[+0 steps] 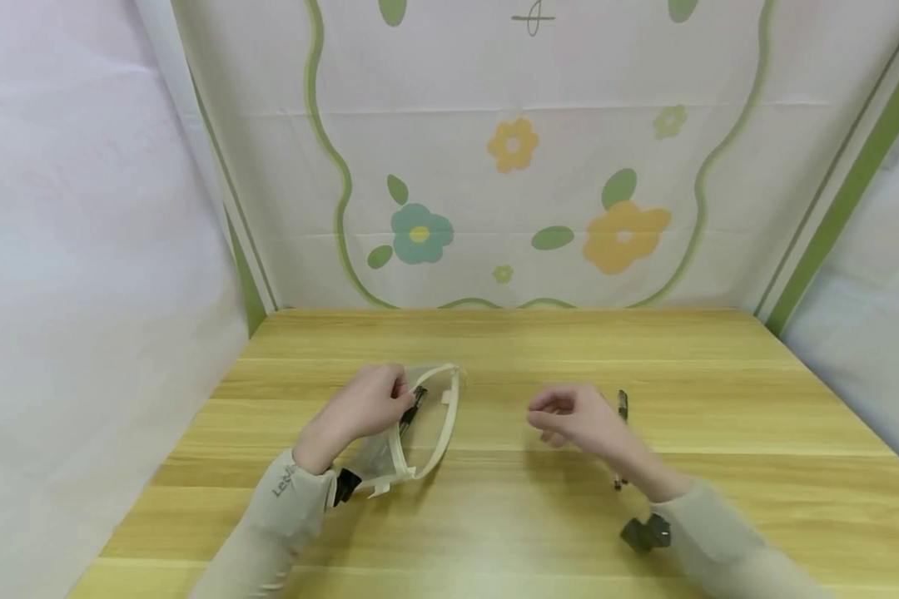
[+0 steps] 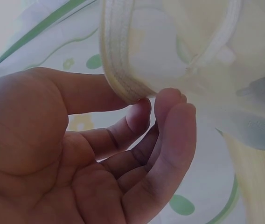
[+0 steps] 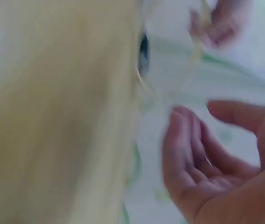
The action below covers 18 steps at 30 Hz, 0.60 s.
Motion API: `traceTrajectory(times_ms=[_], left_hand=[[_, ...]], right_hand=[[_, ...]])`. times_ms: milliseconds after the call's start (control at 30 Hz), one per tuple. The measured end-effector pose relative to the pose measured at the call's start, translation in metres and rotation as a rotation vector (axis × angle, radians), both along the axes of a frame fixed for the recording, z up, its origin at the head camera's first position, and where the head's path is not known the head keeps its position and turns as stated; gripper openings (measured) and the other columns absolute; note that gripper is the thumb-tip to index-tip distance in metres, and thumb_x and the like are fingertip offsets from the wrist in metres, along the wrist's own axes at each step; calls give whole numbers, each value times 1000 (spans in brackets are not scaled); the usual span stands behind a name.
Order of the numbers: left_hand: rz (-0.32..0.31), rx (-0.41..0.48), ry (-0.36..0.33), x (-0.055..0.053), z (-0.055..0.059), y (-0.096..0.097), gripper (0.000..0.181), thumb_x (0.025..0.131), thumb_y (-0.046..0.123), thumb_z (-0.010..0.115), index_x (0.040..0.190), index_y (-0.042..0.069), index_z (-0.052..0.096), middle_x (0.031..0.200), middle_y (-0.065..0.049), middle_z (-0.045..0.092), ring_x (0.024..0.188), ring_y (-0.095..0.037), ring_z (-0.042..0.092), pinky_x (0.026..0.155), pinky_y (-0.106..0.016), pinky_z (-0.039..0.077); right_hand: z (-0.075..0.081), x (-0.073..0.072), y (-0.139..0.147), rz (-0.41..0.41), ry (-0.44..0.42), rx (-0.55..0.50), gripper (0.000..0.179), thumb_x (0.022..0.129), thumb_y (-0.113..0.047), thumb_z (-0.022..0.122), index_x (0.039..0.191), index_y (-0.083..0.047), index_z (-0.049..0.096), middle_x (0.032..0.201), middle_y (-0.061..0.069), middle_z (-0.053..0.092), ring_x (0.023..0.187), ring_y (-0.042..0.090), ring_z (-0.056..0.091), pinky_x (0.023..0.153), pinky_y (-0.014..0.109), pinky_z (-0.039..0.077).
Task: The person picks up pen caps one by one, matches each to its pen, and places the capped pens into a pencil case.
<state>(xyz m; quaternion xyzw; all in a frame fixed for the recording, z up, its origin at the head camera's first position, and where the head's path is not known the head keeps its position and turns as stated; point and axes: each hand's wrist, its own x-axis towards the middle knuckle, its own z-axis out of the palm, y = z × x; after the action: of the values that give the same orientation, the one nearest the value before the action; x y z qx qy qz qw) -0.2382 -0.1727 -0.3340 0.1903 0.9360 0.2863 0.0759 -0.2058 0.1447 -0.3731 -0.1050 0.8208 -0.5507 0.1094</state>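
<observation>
My left hand (image 1: 367, 405) pinches the edge of a see-through mesh pouch (image 2: 118, 56) with a cream zipper trim, between thumb and fingers. The pouch stands propped on the table with its mouth (image 1: 450, 420) spread toward the right. Inside it lies a black pen (image 1: 412, 412), partly behind the fingers. To the right of the pouch my right hand (image 1: 573, 416) hovers over the table, fingers loosely bent, thumb apart and nothing between them. Under the right wrist lies a dark pen (image 1: 623, 405), its middle hidden by the arm; whether it is one pen or two I cannot tell.
The wooden table (image 1: 509, 524) reaches back to a white cloth wall (image 1: 449, 83) printed with flowers. More white cloth (image 1: 105, 274) hangs at the left, and at the right too. A dark wrist camera (image 1: 647, 532) sits under the right cuff. The right wrist view is blurred.
</observation>
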Motion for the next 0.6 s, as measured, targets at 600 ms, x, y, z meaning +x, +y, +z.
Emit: traceTrajectory(times_ms=[600], left_hand=[[-24,-15,22,-1,-5,0,25,96,10,62,74,9,50,61,-1,45,51,-12,39,51,-28,37]], right_hand=[[-8,5,81,-191,55,205,29,92,-12,70,110,10,63,94,16,67,82,31,66,68,37,57]])
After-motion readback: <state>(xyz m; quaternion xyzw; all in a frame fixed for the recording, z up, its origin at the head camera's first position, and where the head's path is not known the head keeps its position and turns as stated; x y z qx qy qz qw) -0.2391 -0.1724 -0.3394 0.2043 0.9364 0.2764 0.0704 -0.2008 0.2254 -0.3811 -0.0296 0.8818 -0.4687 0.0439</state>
